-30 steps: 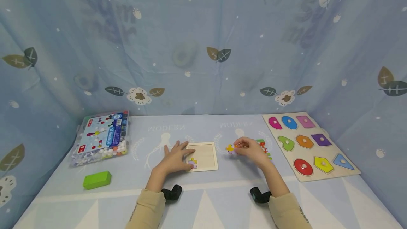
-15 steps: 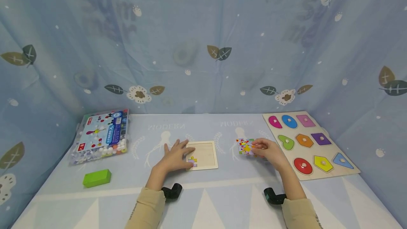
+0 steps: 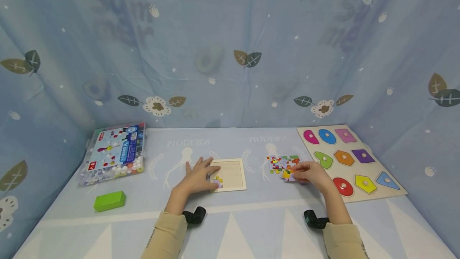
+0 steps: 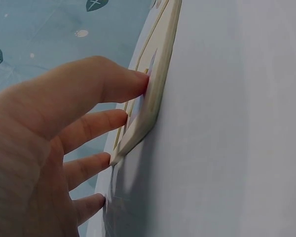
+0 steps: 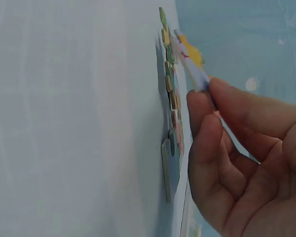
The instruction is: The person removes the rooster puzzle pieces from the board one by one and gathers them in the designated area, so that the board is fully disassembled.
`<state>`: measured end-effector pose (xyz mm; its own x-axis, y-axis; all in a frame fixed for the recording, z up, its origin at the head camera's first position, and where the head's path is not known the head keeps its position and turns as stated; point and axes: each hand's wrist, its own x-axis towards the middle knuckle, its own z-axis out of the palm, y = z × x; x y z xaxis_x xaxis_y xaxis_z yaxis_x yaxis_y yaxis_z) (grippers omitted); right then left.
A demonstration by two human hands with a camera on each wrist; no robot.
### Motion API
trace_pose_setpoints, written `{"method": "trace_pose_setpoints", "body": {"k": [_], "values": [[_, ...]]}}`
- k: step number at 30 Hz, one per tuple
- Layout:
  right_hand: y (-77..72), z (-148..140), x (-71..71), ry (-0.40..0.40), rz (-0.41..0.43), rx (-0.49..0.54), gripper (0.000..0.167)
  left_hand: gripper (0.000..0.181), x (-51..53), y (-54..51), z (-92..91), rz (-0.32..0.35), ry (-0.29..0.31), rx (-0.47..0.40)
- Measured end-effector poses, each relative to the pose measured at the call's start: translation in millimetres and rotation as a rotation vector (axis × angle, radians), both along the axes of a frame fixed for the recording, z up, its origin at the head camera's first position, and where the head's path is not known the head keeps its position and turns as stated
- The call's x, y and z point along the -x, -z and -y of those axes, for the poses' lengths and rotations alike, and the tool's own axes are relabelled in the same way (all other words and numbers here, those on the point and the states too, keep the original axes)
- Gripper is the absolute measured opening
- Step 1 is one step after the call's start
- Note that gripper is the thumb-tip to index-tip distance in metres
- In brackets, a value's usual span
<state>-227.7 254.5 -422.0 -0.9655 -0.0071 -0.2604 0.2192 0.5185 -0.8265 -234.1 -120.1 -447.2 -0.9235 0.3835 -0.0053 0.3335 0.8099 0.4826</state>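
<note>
In the head view my left hand (image 3: 197,177) rests with spread fingers on the left side of a shallow wooden puzzle tray (image 3: 233,176). A lilac-and-yellow puzzle piece (image 3: 217,182) sits in the tray's near left corner. The left wrist view shows the thumb (image 4: 123,84) on the tray's near rim (image 4: 160,79). Between thumb and fingers, my right hand (image 3: 312,175) pinches another puzzle piece (image 5: 190,61), yellow and lilac. It is held above a group of colourful puzzle pieces (image 3: 276,164) lying on the table, partly hidden by that hand.
A wooden board with coloured knobbed shapes (image 3: 345,171) lies at the right, close to my right hand. At the far left stands a clear plastic box (image 3: 115,155) of beads with a printed cover. A green block (image 3: 110,201) lies in front of it.
My right hand has moved right with the pinched puzzle piece, from beside the tray to over the group of pieces, then slightly nearer. The left hand has stayed on the tray.
</note>
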Motion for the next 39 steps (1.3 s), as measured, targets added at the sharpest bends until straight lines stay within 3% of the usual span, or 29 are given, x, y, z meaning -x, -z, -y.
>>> {"method": "trace_pose_setpoints", "body": {"k": [11,23,39], "values": [[2.2,1,2.2,0.027,0.037,-0.107,0.023,0.058,0.5,-2.3,1.1,0.003,-0.003,-0.008],[2.1,-1,2.6,0.030,-0.001,-0.112,0.021,0.058,-0.2,-3.1,1.2,0.006,-0.008,-0.015],[-3.3,12,10.4,-0.010,-0.116,0.051,0.030,0.059,-2.6,-3.0,-1.2,-0.004,-0.002,0.000]]}}
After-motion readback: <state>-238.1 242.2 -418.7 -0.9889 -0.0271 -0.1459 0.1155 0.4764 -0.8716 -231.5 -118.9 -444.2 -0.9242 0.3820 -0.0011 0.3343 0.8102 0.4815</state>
